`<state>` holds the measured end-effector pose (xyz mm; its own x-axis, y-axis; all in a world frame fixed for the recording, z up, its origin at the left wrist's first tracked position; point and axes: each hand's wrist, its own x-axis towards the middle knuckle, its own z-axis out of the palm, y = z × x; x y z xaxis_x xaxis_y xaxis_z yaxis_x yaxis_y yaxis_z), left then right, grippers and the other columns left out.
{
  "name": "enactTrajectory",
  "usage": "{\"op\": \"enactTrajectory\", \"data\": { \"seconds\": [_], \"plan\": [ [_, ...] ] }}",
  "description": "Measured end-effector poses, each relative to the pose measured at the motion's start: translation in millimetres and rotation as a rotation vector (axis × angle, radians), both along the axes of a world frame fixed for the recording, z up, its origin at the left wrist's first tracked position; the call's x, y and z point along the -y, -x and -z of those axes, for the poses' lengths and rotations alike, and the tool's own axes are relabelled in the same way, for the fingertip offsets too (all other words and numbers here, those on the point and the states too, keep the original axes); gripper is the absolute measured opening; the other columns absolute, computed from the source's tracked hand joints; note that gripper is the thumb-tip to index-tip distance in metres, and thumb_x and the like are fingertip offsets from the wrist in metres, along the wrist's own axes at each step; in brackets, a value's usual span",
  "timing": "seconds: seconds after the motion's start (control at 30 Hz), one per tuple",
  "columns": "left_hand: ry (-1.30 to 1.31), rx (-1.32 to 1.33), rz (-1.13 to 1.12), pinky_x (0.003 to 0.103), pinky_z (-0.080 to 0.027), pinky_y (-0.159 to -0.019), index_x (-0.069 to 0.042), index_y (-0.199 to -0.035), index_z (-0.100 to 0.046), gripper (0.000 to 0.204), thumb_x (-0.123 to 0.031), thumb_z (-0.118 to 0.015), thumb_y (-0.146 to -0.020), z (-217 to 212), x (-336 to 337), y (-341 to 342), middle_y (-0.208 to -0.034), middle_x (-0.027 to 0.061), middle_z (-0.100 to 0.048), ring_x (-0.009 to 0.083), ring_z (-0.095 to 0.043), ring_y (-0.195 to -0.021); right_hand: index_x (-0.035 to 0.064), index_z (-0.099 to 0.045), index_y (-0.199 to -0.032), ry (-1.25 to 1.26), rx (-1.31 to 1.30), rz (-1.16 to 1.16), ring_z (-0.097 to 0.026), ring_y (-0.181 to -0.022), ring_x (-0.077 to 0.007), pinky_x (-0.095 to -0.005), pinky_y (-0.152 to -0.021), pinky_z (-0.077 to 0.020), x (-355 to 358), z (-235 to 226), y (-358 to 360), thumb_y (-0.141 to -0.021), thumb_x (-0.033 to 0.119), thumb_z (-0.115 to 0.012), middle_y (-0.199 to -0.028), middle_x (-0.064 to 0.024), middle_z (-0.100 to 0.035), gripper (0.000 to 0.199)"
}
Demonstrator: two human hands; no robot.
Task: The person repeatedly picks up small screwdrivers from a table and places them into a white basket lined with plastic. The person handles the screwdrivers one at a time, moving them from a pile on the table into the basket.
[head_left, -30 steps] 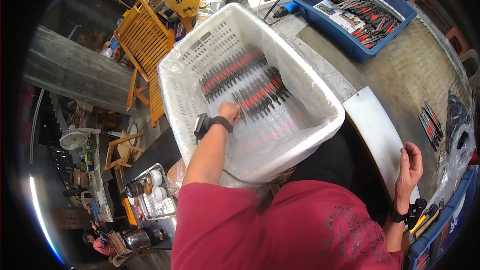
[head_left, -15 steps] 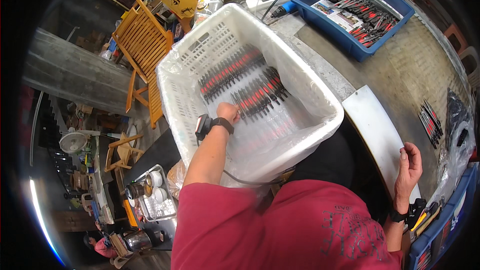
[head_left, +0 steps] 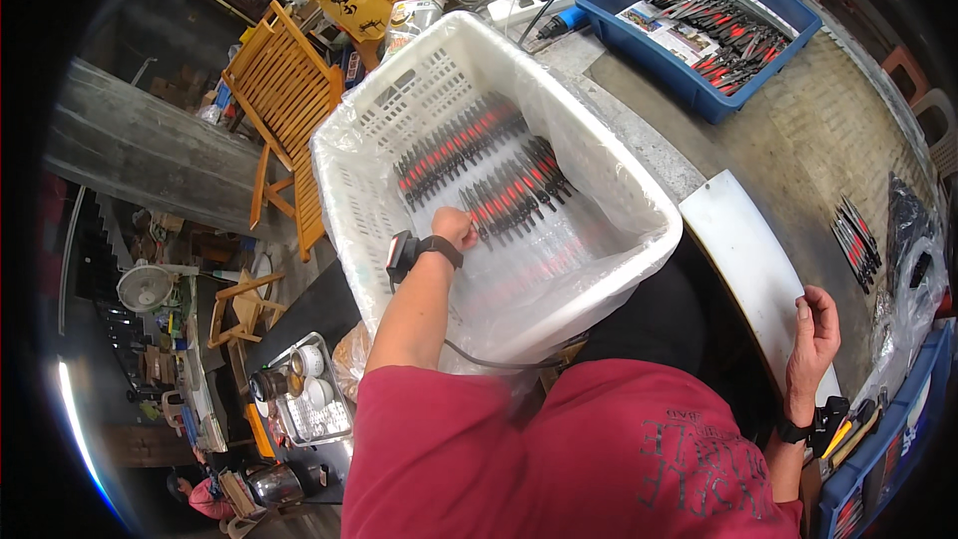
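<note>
The left hand [head_left: 454,228] reaches down into the white slotted basket [head_left: 369,190], which is lined with clear plastic and sits at 12 o'clock from the person's chest. Its fingers are curled closed on the near end of the row of red-and-black pliers [head_left: 514,195] lying on the basket floor; exactly which tool they pinch cannot be told. A 2nd row of pliers [head_left: 454,145] lies just beyond, at 11 o'clock from the hand.

The right hand [head_left: 813,334], at 3 o'clock, rests its loosely open fingers on the edge of a white board [head_left: 743,250] on the counter [head_left: 798,140]. A blue tray [head_left: 689,80] of more tools stands at 1 o'clock, well apart from the basket.
</note>
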<state>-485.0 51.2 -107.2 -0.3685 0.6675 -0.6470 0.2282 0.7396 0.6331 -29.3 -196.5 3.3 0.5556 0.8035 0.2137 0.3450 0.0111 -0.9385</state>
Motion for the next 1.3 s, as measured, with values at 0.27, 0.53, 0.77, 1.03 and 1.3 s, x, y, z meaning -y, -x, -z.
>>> {"op": "enactTrajectory", "data": {
  "seconds": [0.27, 0.53, 0.77, 1.03, 1.3],
  "plan": [
    [0.0, 0.026, 0.024, 0.03, -0.038, -0.038, -0.006, -0.068, -0.047, 0.019, -0.014, -0.048, -0.086, -4, 2, -2, -0.056, 0.0048, -0.049, 0.0162, -0.047, -0.044, -0.0032, -0.054, -0.098, 0.001, 0.013, 0.011, -0.046, -0.08, -0.009, -0.0217, -0.073, -0.0375, 3, 3, -4, -0.083, 0.004, -0.052, -0.089, -0.003, -0.054, 0.017],
    [-0.221, -0.086, 0.185, 0.032, -0.03, -0.031, 0.0, -0.054, -0.049, 0.025, -0.007, -0.056, -0.077, 29, -2, 20, -0.046, 0.0105, -0.046, 0.0204, -0.042, -0.033, -0.0037, -0.054, -0.098, 0.018, 0.044, 0.041, -0.049, -0.081, -0.0102, -0.023, -0.074, -0.0391, 4, -2, -10, -0.082, 0.005, -0.051, -0.089, -0.0046, -0.054, 0.018],
    [-0.265, -0.701, 0.595, 0.038, -0.041, -0.044, 0.0, -0.048, -0.055, 0.035, -0.026, -0.062, -0.071, 23, -11, 30, -0.042, 0.0123, -0.051, 0.0228, -0.054, -0.041, -0.0031, -0.054, -0.097, 0.056, 0.288, 0.203, -0.049, -0.078, -0.0091, -0.0209, -0.071, -0.0402, 10, 1, -63, -0.082, 0.005, -0.051, -0.088, -0.0033, -0.055, 0.017],
    [-0.285, -0.214, 0.303, 0.025, -0.028, -0.028, -0.004, -0.064, -0.047, 0.024, -0.019, -0.053, -0.081, -55, -23, -6, -0.049, 0.0037, -0.045, 0.0133, -0.041, -0.033, -0.0011, -0.057, -0.087, 0.078, 0.56, 0.389, -0.055, -0.071, -0.0228, -0.0307, -0.064, -0.0426, 6, -8, -145, -0.077, 0.008, -0.052, -0.077, -0.0122, -0.058, 0.014],
    [-0.679, 0.253, 0.303, 0.018, -0.033, -0.035, -0.007, -0.077, -0.052, 0.02, -0.025, -0.053, -0.085, -159, -13, -66, -0.058, -0.0011, -0.05, 0.0055, -0.044, -0.044, 0.0045, -0.061, -0.08, 0.234, 0.811, 0.352, -0.054, -0.079, -0.0298, -0.038, -0.07, -0.042, -7, 8, -176, -0.075, 0.011, -0.052, -0.079, -0.0113, -0.06, 0.012]
  ]
}}
